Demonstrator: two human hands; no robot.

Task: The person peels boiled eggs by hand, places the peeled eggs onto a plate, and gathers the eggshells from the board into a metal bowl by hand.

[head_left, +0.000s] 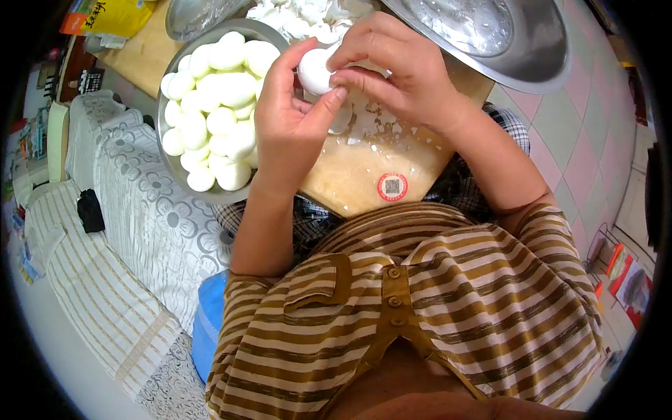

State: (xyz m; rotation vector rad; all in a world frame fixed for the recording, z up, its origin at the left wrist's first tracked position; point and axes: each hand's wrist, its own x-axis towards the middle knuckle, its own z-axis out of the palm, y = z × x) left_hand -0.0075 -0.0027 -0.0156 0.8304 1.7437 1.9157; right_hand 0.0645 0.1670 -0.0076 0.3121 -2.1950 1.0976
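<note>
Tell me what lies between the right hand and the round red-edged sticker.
In the head view, scattered shell bits lie between the right hand and the sticker, on the wooden surface.

1. Round red-and-white sticker (392, 187) with a square code, by the near edge of the wooden tabletop (343, 185).
2. Yellow packet (119, 15) with an orange end, over at the tabletop's far left edge.
3. Grey-and-white flowered cover (150, 171), with a striped cloth (91, 294) alongside; a small black item (89, 211) sits on the cloth's inner edge.
4. Something blue (210, 322), partly hidden, at the flowered cover's near end.
5. Pink and pale tiled floor (553, 133), off to the right.
</note>
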